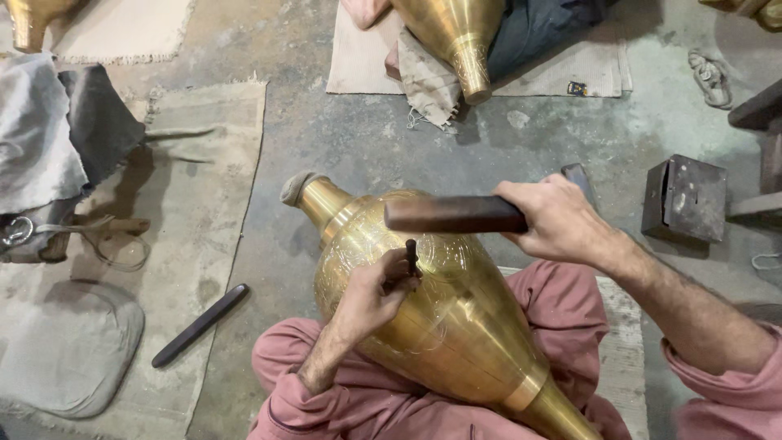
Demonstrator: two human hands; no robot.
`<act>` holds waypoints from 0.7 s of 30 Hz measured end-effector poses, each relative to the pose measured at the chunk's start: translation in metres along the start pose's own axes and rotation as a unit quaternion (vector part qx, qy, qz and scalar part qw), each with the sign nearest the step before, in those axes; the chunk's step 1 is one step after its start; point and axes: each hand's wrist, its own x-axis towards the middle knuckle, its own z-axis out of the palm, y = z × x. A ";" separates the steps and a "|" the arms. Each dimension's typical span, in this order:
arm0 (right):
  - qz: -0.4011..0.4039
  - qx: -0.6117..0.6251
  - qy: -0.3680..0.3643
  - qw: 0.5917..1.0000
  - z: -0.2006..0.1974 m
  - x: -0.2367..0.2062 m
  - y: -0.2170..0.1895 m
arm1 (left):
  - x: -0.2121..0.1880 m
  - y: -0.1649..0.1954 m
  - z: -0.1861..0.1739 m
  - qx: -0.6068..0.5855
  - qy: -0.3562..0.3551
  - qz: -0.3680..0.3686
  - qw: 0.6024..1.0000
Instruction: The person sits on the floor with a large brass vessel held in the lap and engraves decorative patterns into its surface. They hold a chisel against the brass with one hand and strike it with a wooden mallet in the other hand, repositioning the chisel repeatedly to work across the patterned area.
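My right hand is clamped around a dark wooden mallet, held level just above the brass vase, while my left hand pinches a short dark chisel upright with its tip on the vase's engraved shoulder. The vase lies tilted across my lap on pink trousers, its neck pointing up-left and plugged with a grey cloth wad. A dark stick lies on the burlap mat to my left, and a second brass vase rests beyond, near a dark metal block
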 end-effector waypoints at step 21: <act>0.083 0.142 0.012 0.986 0.053 -0.041 0.027 | 0.027 0.019 -0.017 0.037 -0.192 0.017 0.980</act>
